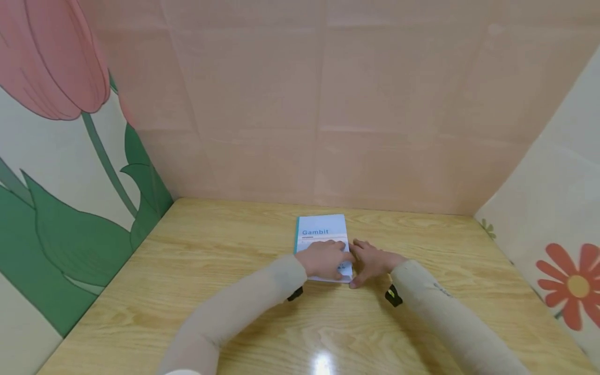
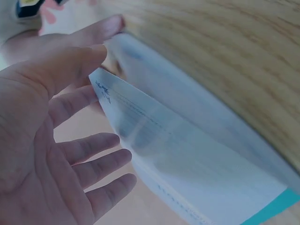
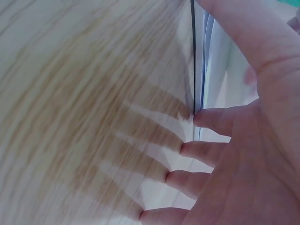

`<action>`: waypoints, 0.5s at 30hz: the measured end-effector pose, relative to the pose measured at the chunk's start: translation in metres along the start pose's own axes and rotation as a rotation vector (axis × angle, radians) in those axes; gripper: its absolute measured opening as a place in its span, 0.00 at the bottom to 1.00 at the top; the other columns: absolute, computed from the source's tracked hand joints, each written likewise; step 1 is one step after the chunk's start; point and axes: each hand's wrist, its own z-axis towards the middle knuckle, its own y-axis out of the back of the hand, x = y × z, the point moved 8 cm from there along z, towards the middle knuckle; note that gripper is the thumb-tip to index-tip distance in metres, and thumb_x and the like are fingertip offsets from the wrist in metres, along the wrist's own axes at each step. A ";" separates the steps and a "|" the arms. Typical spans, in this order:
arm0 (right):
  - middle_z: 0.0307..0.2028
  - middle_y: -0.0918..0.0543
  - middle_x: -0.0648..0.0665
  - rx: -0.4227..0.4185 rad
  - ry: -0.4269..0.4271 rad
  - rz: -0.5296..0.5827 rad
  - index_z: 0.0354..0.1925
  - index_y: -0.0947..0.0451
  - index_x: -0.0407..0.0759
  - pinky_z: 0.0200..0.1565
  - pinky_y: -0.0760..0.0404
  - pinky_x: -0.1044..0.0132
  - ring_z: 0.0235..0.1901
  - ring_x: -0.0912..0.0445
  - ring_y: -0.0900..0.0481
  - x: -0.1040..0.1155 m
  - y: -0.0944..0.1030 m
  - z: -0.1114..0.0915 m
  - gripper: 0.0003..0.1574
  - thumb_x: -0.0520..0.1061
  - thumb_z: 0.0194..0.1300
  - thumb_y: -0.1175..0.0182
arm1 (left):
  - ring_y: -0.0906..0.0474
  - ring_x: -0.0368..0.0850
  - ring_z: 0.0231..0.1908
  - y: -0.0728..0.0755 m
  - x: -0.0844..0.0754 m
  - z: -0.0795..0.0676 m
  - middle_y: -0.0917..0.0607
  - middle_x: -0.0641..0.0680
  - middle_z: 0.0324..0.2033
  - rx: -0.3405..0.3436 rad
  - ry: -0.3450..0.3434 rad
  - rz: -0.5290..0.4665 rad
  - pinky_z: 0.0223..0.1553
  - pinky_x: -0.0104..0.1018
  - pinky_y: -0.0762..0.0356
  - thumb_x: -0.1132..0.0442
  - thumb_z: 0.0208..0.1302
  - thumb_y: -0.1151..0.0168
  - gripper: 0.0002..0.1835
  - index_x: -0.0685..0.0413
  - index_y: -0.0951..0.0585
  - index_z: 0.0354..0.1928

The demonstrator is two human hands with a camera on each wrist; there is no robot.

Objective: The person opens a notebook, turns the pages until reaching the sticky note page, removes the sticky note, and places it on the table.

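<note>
**Two hands at the near right corner of a book**

The left hand [image 1: 324,259] reaches across the book [image 1: 321,224], thumb and forefinger pinching a corner of its cover while the other fingers fan out loosely. The right hand [image 1: 373,262] sits against the book's right edge, fingers spread and fairly straight, thumb by the near corner.

From where I stand, the book looks nearly flat on the table [image 1: 225,234], a little right of the middle, the word "Gambit" across its front and a turquoise strip [image 1: 296,234] down its left side. The left wrist's view tells more: the cover [image 2: 187,154] is lifted at that corner, with a gap between it and the white layer [image 2: 178,89] below. The right wrist's view looks along the edge instead, where the book shows as thin stacked layers and the fingertips reach down to the wood grain, their shadows stretching left.

Long pale sleeves [image 1: 253,286] come in from the near side, and a small black device [image 1: 394,296] shows under the right wrist. A bright glare lies on the near tabletop. Beyond stands a creased pinkish backdrop [image 1: 323,104], with a big tulip [image 1: 56,57] at left and a red flower [image 1: 574,286] at right.
</note>
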 end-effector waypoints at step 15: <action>0.73 0.54 0.26 0.017 -0.049 -0.021 0.74 0.54 0.33 0.62 0.51 0.27 0.71 0.28 0.58 -0.003 -0.001 0.004 0.74 0.66 0.45 0.26 | 0.37 0.50 0.69 0.051 0.034 -0.049 0.33 0.52 0.69 -0.154 0.074 -0.196 0.61 0.46 0.29 0.46 0.62 0.36 0.30 0.36 0.30 0.66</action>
